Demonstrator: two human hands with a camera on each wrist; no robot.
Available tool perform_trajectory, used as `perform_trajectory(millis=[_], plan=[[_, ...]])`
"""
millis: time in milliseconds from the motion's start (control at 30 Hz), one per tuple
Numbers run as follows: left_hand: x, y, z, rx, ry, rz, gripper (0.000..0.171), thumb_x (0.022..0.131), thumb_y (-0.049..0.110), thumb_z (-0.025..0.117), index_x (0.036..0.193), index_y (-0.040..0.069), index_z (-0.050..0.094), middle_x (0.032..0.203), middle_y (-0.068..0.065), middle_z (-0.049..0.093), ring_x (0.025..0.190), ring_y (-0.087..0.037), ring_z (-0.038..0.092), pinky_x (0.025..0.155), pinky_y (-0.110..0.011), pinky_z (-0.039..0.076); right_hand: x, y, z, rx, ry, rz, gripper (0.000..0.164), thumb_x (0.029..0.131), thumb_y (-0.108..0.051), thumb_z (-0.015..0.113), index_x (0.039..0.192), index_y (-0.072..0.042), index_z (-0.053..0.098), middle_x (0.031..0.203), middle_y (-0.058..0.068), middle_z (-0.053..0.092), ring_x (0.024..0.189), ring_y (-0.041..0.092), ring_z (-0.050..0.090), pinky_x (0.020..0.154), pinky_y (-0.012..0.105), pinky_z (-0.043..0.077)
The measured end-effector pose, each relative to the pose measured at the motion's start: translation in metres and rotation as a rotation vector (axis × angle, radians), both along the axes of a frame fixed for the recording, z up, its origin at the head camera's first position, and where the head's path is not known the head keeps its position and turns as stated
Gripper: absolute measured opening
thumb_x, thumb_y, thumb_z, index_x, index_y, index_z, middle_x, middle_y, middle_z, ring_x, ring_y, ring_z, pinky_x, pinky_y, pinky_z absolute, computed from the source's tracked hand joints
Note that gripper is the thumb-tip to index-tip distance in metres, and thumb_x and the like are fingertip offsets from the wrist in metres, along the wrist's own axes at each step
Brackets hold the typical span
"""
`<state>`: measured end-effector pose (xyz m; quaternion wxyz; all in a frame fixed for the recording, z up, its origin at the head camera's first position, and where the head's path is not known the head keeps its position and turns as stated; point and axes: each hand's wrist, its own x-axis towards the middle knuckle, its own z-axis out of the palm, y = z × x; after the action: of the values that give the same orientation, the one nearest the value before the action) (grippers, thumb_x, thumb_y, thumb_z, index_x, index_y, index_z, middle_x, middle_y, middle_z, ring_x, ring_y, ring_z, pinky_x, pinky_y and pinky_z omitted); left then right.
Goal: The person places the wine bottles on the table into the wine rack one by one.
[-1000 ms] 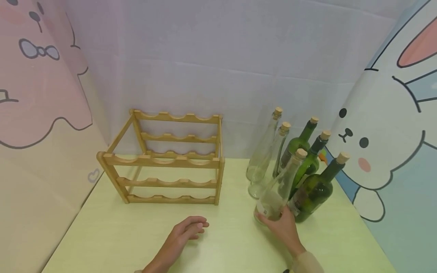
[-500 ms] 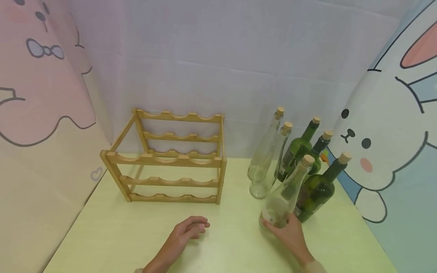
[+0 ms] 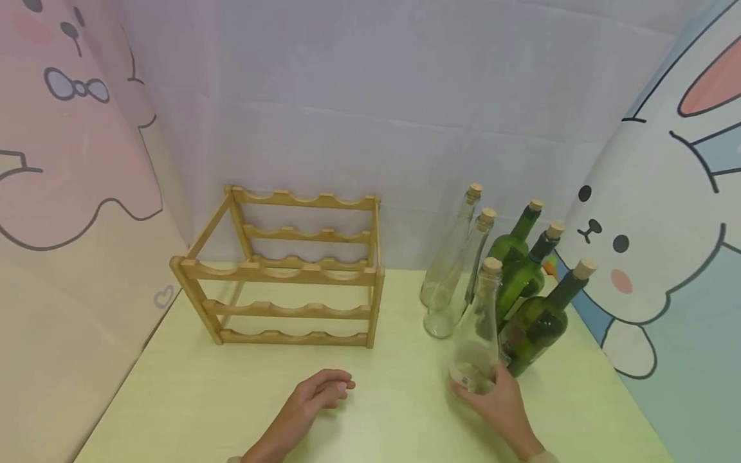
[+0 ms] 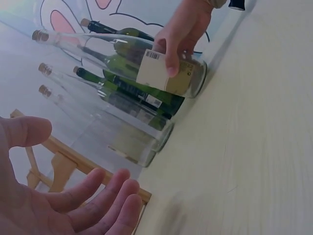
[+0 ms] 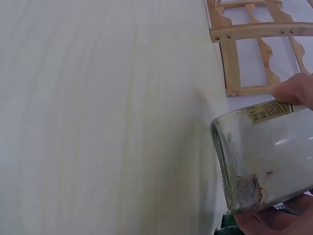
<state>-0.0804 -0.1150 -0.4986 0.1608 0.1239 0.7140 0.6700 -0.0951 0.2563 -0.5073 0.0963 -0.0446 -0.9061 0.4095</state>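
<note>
My right hand [image 3: 499, 406] grips a clear glass bottle [image 3: 476, 360] low on its body, thumb on one side and fingers on the other. This bottle has a cork and a pale label with a barcode, plainest in the left wrist view. In the right wrist view its base [image 5: 222, 166] shows; whether it touches the table I cannot tell. My left hand [image 3: 315, 399] holds nothing, fingers loosely bent, in front of a wooden bottle rack [image 3: 278, 272]. In the left wrist view the left palm and fingers [image 4: 105, 203] show, apart from the rack.
Behind the held bottle stand two corked clear bottles [image 3: 442, 315]. Several green corked bottles [image 3: 538, 328] crowd close on its right. The table [image 3: 191, 399] is pale yellow-green. A white cloth [image 3: 347, 96] hangs behind, and a rabbit-print cloth [image 3: 654, 244] borders the right.
My right hand has drawn the clear bottle toward me and slightly right, and its neck now leans less to the right. My left hand stays nearly still.
</note>
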Motion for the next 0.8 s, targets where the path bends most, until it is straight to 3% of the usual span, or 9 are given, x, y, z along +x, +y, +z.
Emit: perform_trajectory(millis=[167,333,600,800], plan=[[0.0,0.0,-0.001,0.004,0.004,-0.008,0.043,0.114,0.029,0.053,0.142,-0.003,0.058,0.141,-0.021,0.065,0.127,-0.037,0.06,0.101,-0.034,0.053,-0.002,0.002,0.003,0.054,0.039,0.021,0.071,0.076,-0.03,0.099,0.129,-0.004,0.061,0.116,0.013,0.072,0.107,0.029,0.066,0.09,0.045,0.054],[-0.002,-0.001,0.003,-0.01,0.018,-0.02,0.043,0.114,0.03,0.053,0.141,-0.003,0.058,0.141,-0.021,0.064,0.126,-0.037,0.06,0.101,-0.032,0.053,-0.002,0.003,0.007,0.104,0.059,0.049,0.079,0.075,-0.034,0.1,0.137,-0.003,0.061,0.118,0.014,0.073,0.105,0.031,0.068,0.086,0.049,0.055],[-0.006,-0.008,0.011,-0.024,0.038,-0.014,0.043,0.114,0.029,0.053,0.141,-0.003,0.058,0.141,-0.023,0.064,0.127,-0.041,0.06,0.101,-0.032,0.053,0.0,0.006,0.012,0.181,0.099,0.062,0.091,0.071,-0.028,0.101,0.145,0.003,0.058,0.138,0.029,0.065,0.118,0.051,0.066,0.096,0.067,0.053],[-0.01,-0.013,0.012,-0.024,0.055,-0.019,0.043,0.114,0.028,0.051,0.142,-0.005,0.057,0.141,-0.024,0.064,0.126,-0.04,0.061,0.101,-0.033,0.054,0.003,0.011,0.014,0.244,0.136,0.087,0.089,0.067,-0.025,0.102,0.142,0.003,0.061,0.138,0.031,0.065,0.122,0.054,0.064,0.098,0.07,0.051]])
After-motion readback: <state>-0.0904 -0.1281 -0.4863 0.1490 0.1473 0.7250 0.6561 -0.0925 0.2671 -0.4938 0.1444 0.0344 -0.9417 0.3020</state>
